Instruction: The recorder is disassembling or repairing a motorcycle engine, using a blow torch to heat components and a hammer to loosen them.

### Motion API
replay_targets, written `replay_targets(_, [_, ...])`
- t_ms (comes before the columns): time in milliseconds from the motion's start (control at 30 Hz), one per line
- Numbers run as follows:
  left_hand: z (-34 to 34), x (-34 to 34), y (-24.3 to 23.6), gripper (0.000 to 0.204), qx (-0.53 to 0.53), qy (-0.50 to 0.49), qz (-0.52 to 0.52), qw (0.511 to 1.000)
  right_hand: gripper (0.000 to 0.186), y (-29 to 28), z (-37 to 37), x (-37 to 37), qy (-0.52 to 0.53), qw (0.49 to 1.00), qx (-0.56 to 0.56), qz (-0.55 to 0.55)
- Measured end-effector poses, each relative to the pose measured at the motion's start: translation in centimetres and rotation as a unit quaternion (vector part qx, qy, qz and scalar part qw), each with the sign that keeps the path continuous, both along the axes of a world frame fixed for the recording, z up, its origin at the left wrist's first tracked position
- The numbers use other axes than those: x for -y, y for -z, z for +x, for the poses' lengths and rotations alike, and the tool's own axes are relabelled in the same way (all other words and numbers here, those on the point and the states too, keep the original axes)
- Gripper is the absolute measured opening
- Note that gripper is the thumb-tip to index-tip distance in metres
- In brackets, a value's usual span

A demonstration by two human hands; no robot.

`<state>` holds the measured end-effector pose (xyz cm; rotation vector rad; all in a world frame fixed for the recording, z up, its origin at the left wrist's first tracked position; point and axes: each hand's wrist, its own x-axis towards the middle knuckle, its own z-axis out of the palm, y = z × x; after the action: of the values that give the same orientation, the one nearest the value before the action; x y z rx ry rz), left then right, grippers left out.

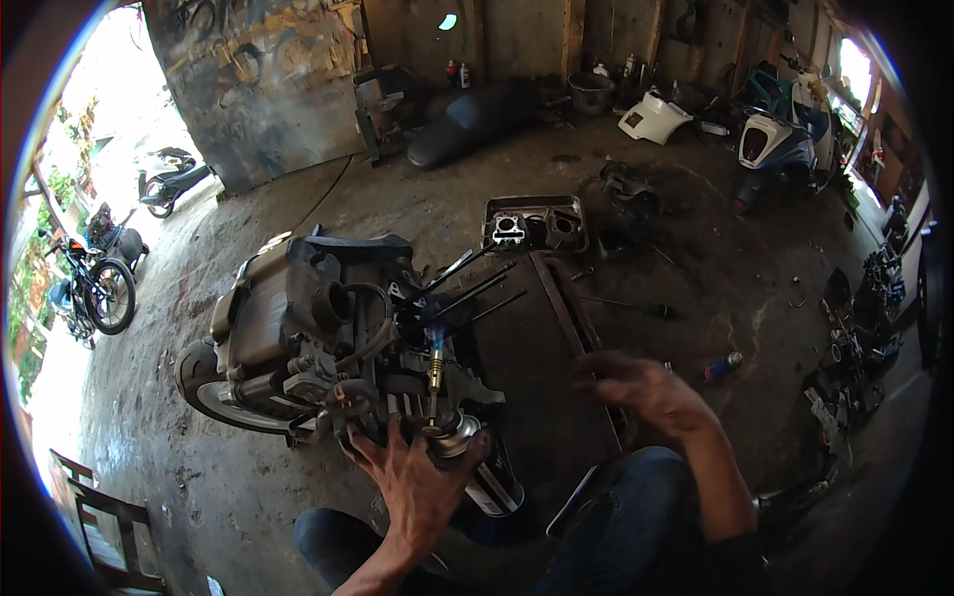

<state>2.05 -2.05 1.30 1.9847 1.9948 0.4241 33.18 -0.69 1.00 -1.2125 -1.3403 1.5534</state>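
Observation:
My left hand [407, 477] grips a gas torch at the top of its canister [492, 487], fingers curved around it. The brass nozzle [435, 373] points up, with a blue flame at the engine of a partly dismantled scooter [268, 318]. Several dark rods [477, 293] stick out from the engine just above the flame. My right hand [641, 392] is raised to the right of the torch, over a rusty metal rail [561, 298]; its fingers are smeared by motion, so what they hold, if anything, is unclear.
A tray of engine parts [537, 204] lies beyond. A screwdriver [656, 310] and spray can [723, 366] lie right, near piled parts [845, 358]. A seat [467, 124], white panel [651, 119] and scooter [765, 149] stand behind. Parked motorbikes [107, 293] are at left.

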Motion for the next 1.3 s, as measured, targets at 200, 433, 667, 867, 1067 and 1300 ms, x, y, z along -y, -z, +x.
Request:
replay_targets(200, [0.4, -0.1, 0.6, 0.065, 0.003, 0.034, 0.054, 0.998, 0.038, 12.3, 11.6, 11.0, 0.446, 0.878, -0.1, 0.142])
replay_targets(433, [1.1, -0.2, 0.0, 0.066, -0.024, 0.018, 0.039, 0.999, 0.059, 34.2, 20.8, 20.0, 0.498, 0.738, 0.455, -0.022])
replay_targets(667, [0.5, 0.0, -0.1, 0.063, -0.026, 0.012, 0.018, 0.999, 0.066, 40.1, 16.3, 19.3, 0.445, 0.668, 0.588, -0.098])
replay_targets(867, [0.8, -0.1, 1.0, 0.061, -0.024, 0.013, 0.044, 0.999, 0.066, 42.6, 14.7, 29.2, 0.478, 0.753, 0.451, -0.027])
replay_targets(1067, [0.5, 0.2, 1.3, 0.061, -0.044, 0.012, 0.073, 0.996, 0.067, 35.6, 13.7, 23.8, 0.525, 0.794, 0.304, 0.039])
replay_targets(1300, [0.7, 0.0, 1.4, 0.059, -0.038, 0.016, 0.098, 0.994, 0.065, 18.7, 8.9, 9.4, 0.493, 0.81, 0.255, 0.191])
